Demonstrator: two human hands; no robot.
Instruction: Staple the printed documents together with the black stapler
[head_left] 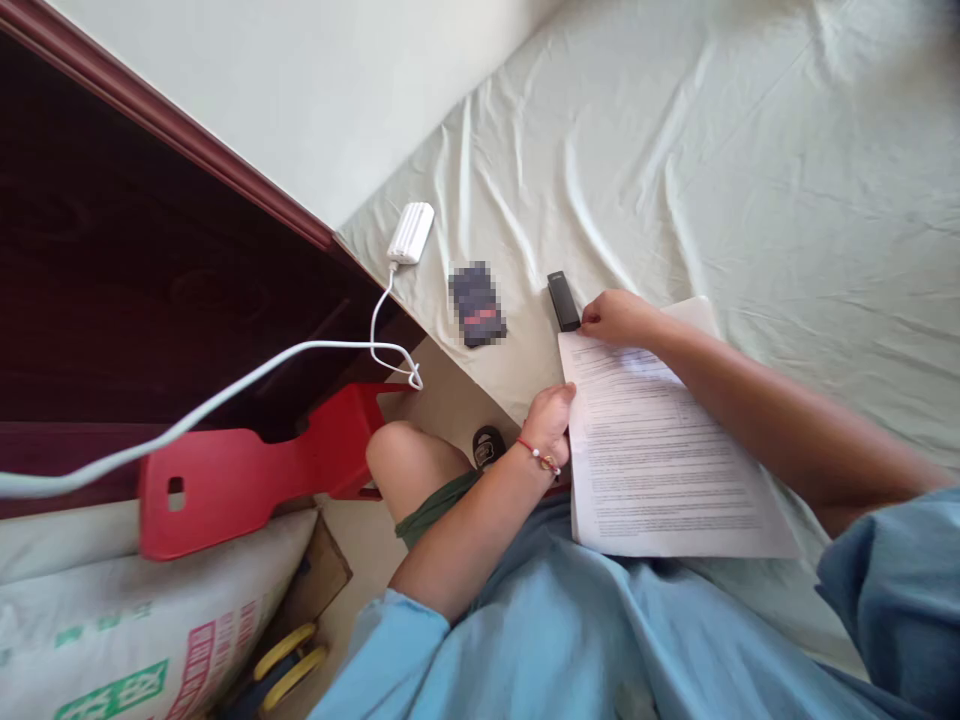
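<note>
A stack of printed white paper sheets (660,460) lies on the pale green bedsheet (712,150) at the bed's near edge. My left hand (550,418), with a red bead bracelet on the wrist, grips the stack's left edge. My right hand (619,318) rests on the stack's top left corner, fingers curled on the paper. A small black stapler (563,300) lies on the sheet just beside my right fingertips, apart from the paper.
A white power adapter (410,233) with a white cable (300,352) sits near the bed corner. A blurred dark card (477,304) lies left of the stapler. Left are a dark wooden headboard (135,280), a red plastic stool (240,480) and a printed sack (135,620).
</note>
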